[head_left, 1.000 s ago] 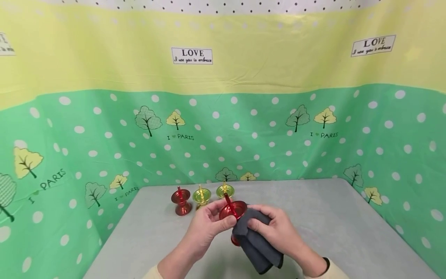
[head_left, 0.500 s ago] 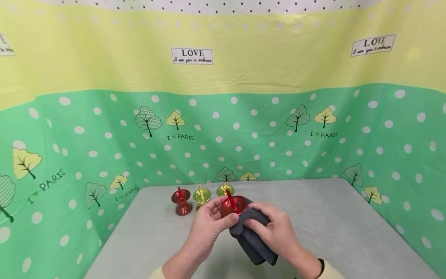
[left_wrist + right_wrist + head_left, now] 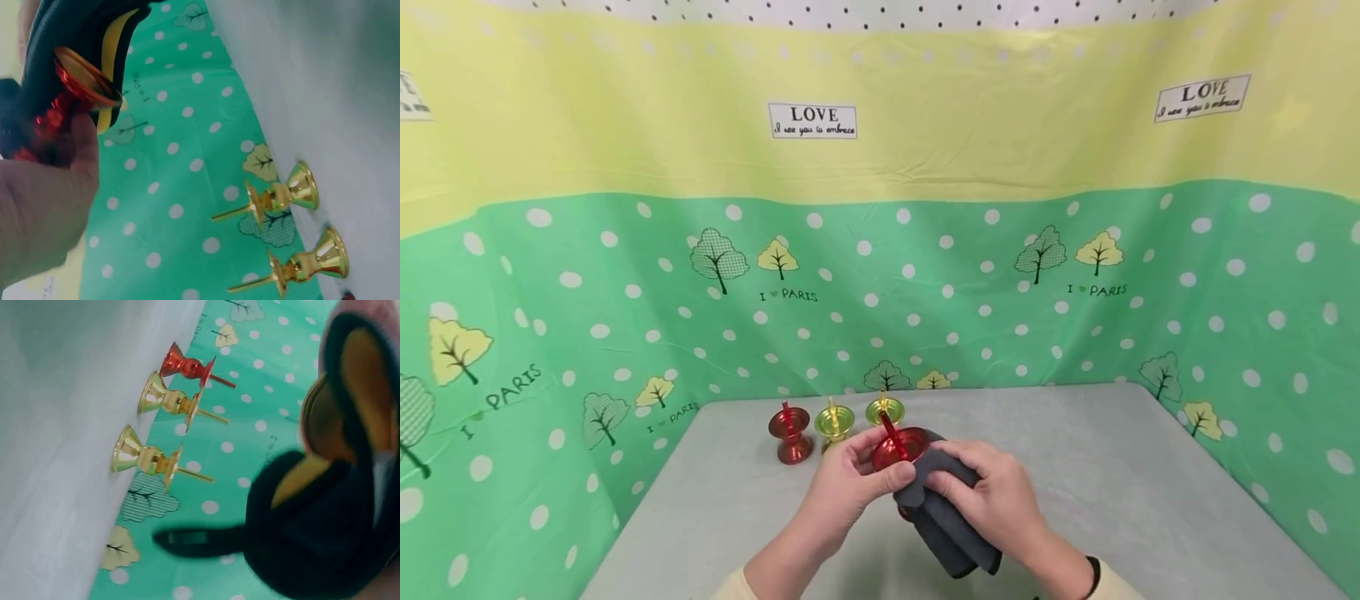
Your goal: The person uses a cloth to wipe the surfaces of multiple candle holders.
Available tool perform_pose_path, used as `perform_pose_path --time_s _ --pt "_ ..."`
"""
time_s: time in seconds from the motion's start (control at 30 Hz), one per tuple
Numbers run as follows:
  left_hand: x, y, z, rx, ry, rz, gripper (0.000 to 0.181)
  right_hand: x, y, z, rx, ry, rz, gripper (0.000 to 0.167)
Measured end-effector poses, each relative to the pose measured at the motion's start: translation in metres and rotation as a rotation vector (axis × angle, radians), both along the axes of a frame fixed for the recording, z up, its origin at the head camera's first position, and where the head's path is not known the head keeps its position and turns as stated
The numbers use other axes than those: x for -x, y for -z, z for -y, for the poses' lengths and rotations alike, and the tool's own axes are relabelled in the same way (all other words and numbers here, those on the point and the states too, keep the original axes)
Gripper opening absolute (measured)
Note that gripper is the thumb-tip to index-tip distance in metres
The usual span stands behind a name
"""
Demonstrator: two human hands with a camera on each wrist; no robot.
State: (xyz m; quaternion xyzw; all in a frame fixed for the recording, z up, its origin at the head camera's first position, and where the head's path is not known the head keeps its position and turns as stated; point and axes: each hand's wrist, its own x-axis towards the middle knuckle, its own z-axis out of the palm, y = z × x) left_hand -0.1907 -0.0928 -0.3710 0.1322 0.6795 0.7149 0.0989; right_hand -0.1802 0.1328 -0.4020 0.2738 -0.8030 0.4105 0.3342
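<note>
My left hand (image 3: 838, 498) grips a shiny red candle holder (image 3: 912, 438) by its dish, thumb at the near rim. A thin red rod stands in the dish and leans left. My right hand (image 3: 1003, 500) pinches a dark grey cloth (image 3: 946, 527) and presses it against the dish's right side, the rest hanging below. The left wrist view shows the holder's flared base (image 3: 87, 80) with the cloth behind it. Most of the stem is hidden by hand and cloth. In the right wrist view the cloth (image 3: 306, 531) covers much of the holder.
Behind my left hand stand another red candle holder (image 3: 792, 423) and two gold ones (image 3: 834, 422) (image 3: 885, 409), upright in a row near the back of the grey table (image 3: 715, 517). A green and yellow printed curtain (image 3: 970, 325) encloses the table at the back and sides.
The held candle holder rose slightly, then dipped and tilted back left. The cloth has shifted a little up and left with my right hand. The standing holders have not moved.
</note>
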Motion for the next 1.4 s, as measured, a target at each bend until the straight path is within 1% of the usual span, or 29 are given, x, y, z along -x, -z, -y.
perform_pose_path --time_s 0.07,0.1,0.13,0.17,0.2,0.3,0.33,0.37,0.4,0.47,0.53,0.6,0.67,0.73,0.8,0.87,0.9,0.93,0.97,1.0,1.07,1.1,1.13,1.17,1.2,1.23,1.27,1.3,1.4 --pt "0.002 0.001 0.003 -0.028 0.043 0.026 0.073 0.001 0.000 -0.002 0.065 -0.055 0.154 0.028" --pt "0.003 0.002 0.004 -0.039 0.061 0.036 0.073 0.001 -0.001 -0.002 0.084 -0.068 0.200 0.026" --pt "0.004 0.003 0.005 -0.050 0.076 0.045 0.074 0.001 -0.001 -0.002 0.077 -0.065 0.203 0.025" --pt "0.005 0.004 0.005 -0.055 0.083 0.051 0.074 0.001 -0.001 -0.002 0.045 -0.051 0.172 0.024" --pt "0.005 0.004 0.005 -0.060 0.087 0.054 0.075 0.001 0.000 -0.002 -0.006 -0.024 0.106 0.023" --pt "0.007 0.006 0.004 -0.078 0.079 0.056 0.079 0.001 0.001 -0.001 -0.160 0.089 -0.168 0.029" --pt "0.007 0.007 0.003 -0.087 0.074 0.056 0.079 0.003 0.002 0.000 -0.186 0.121 -0.234 0.031" --pt "0.007 0.007 0.003 -0.091 0.069 0.054 0.081 0.004 0.003 -0.001 -0.193 0.131 -0.263 0.032" --pt "0.008 0.008 0.003 -0.096 0.068 0.054 0.081 0.005 0.003 -0.001 -0.181 0.123 -0.257 0.030" --pt "0.009 0.009 0.005 -0.106 0.079 0.053 0.082 0.007 0.002 -0.003 -0.126 0.079 -0.156 0.026" --pt "0.012 0.010 0.009 -0.114 0.126 0.051 0.080 0.008 0.001 -0.005 -0.040 -0.011 0.038 0.025" --pt "0.014 0.011 0.015 -0.132 0.211 0.046 0.079 0.008 -0.002 -0.008 0.048 -0.131 0.244 0.023" --pt "0.016 0.011 0.021 -0.155 0.318 0.031 0.078 0.008 -0.007 -0.012 0.118 -0.255 0.429 0.022" --pt "0.018 0.011 0.026 -0.174 0.415 0.013 0.077 0.009 -0.011 -0.014 0.144 -0.349 0.547 0.023" --pt "0.020 0.012 0.029 -0.191 0.469 -0.002 0.076 0.010 -0.014 -0.016 0.137 -0.400 0.604 0.024" --pt "0.020 0.011 0.028 -0.182 0.436 0.004 0.075 0.012 -0.015 -0.016 0.117 -0.386 0.626 0.027" --pt "0.019 0.011 0.027 -0.168 0.394 0.001 0.074 0.012 -0.015 -0.015 0.094 -0.359 0.600 0.026" --pt "0.019 0.010 0.025 -0.154 0.338 0.010 0.075 0.012 -0.014 -0.014 0.058 -0.318 0.541 0.025" --pt "0.018 0.010 0.023 -0.143 0.275 0.008 0.076 0.012 -0.012 -0.013 0.006 -0.265 0.459 0.025" --pt "0.017 0.009 0.020 -0.126 0.206 0.007 0.077 0.012 -0.010 -0.011 -0.055 -0.209 0.349 0.026" --pt "0.014 0.007 0.015 -0.080 0.081 0.008 0.082 0.009 -0.004 -0.005 -0.186 -0.065 0.078 0.028" --pt "0.012 0.006 0.014 -0.066 0.034 0.005 0.084 0.007 -0.001 -0.002 -0.244 0.012 -0.068 0.029" --pt "0.011 0.005 0.012 -0.055 -0.001 0.002 0.086 0.006 0.001 0.001 -0.287 0.075 -0.184 0.031" --pt "0.009 0.005 0.011 -0.045 -0.025 -0.006 0.087 0.004 0.003 0.003 -0.317 0.115 -0.266 0.035" --pt "0.008 0.004 0.010 -0.031 -0.040 -0.011 0.087 0.003 0.005 0.005 -0.334 0.134 -0.316 0.037" --pt "0.007 0.003 0.010 -0.024 -0.044 -0.017 0.087 0.002 0.005 0.006 -0.339 0.144 -0.330 0.038" --pt "0.007 0.003 0.011 -0.019 -0.042 -0.028 0.086 0.002 0.005 0.005 -0.333 0.141 -0.311 0.038" --pt "0.006 0.002 0.011 -0.023 -0.033 -0.029 0.086 0.002 0.003 0.004 -0.315 0.130 -0.254 0.036" --pt "0.006 0.000 0.014 -0.035 0.004 -0.031 0.086 0.007 -0.004 -0.002 -0.202 0.078 0.038 0.028"
